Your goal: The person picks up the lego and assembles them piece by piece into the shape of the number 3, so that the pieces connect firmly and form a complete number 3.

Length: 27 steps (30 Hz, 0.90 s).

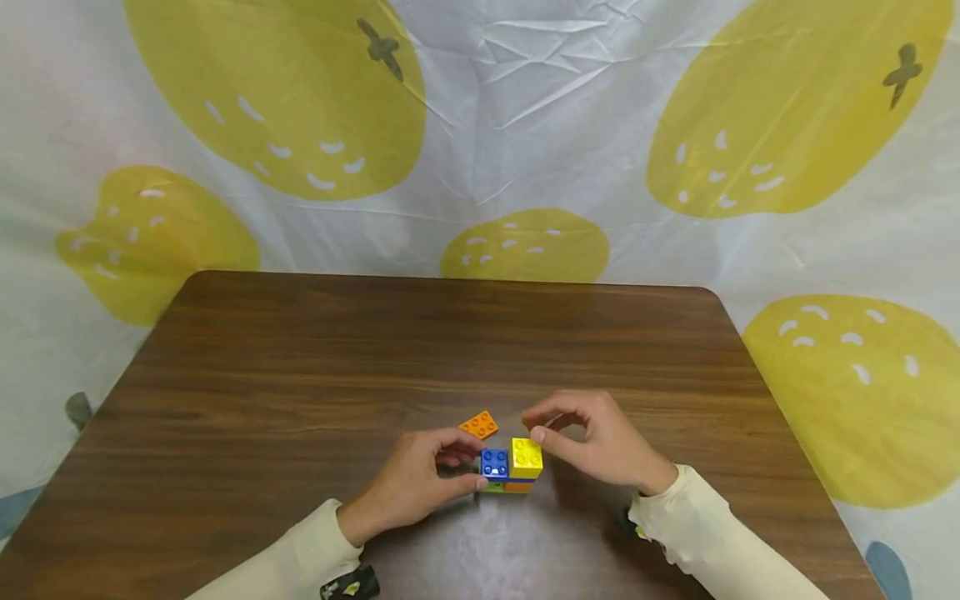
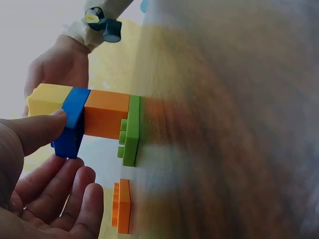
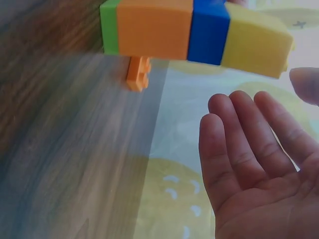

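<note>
Backdrop: a pale cloth (image 1: pixel 517 167) printed with big yellow fruit shapes (image 1: pixel 292 92), hanging beyond the table.
Tabletop: a dark, wood-grained table (image 1: pixel 337 350); the brick stack (image 1: pixel 521 470) stands near its close side, between the two hands.
Layers: a thin green plate (image 2: pixel 132 132) lowest, an orange brick (image 3: pixel 154 27) on its right end, a blue brick (image 1: pixel 494 462) above, and a yellow brick (image 1: pixel 527 458) on the blue one's right half — whether it is pressed fully home, I cannot tell.
Left hand (image 1: pixel 416 475): thumb and fingers pinch the blue brick's left end, probably because that end juts out with a gap beneath it and wants steadying.
Right hand (image 1: pixel 600 437): spread wide and gripping nothing, beside the yellow brick — likely raised to that height because this is the topmost piece.
Stack's direction: upright, studs up; the blue brick and green plate both run their long axes left to right.
Loose orange plate (image 1: pixel 479 425): flat on the table just beyond the stack, studs up, its long axis slanting from near left to far right; it seems placed clear of the fingers yet within reach.
</note>
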Tool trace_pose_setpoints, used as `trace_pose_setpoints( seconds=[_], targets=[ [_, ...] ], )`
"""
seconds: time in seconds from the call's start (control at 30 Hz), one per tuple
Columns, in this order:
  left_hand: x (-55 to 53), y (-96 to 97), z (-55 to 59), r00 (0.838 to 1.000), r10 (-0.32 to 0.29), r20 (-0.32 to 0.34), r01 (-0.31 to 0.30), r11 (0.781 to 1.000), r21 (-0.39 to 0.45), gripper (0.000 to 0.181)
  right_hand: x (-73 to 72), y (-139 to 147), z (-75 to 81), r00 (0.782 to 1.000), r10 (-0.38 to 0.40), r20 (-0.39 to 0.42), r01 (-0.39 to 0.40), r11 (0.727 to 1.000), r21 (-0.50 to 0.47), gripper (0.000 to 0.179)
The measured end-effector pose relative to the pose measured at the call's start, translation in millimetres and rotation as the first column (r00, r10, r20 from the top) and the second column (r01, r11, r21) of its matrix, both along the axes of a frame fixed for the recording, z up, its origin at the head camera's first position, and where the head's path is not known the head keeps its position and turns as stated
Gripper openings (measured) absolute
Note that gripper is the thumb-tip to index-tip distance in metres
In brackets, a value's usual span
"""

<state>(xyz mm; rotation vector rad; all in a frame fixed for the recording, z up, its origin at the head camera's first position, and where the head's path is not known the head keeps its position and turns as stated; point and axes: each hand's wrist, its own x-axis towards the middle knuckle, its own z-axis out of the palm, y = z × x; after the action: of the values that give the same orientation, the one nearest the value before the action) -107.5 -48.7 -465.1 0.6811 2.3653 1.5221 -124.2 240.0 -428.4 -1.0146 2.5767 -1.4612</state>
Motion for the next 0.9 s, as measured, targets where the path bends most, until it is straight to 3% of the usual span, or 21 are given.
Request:
trace_pose_setpoints(
  seconds=[0.13, 0.43, 0.9],
  targets=[
    [0.4, -0.2, 0.1, 1.0, -0.001, -0.01, 0.001, 1.0, -0.004, 0.033, -9.9, -3, -4.7, 0.999, -0.03, 0.017, 0.029, 0.999, 0.012, 0.019],
    [-0.6, -0.2, -0.5, 1.0, -0.008, -0.02, 0.008, 1.0, -0.017, 0.033, -24.8, -11, -15.4, 1.0, -0.019, 0.015, 0.018, 0.999, 0.042, 0.018],
    [0.2, -0.7, 1.8, 1.0, -0.011, -0.015, 0.011, 1.0, -0.009, 0.032, -39.4, -27, -16.2, 1.0, 0.017, 0.025, -0.019, 0.993, 0.115, 0.026]
  ],
)
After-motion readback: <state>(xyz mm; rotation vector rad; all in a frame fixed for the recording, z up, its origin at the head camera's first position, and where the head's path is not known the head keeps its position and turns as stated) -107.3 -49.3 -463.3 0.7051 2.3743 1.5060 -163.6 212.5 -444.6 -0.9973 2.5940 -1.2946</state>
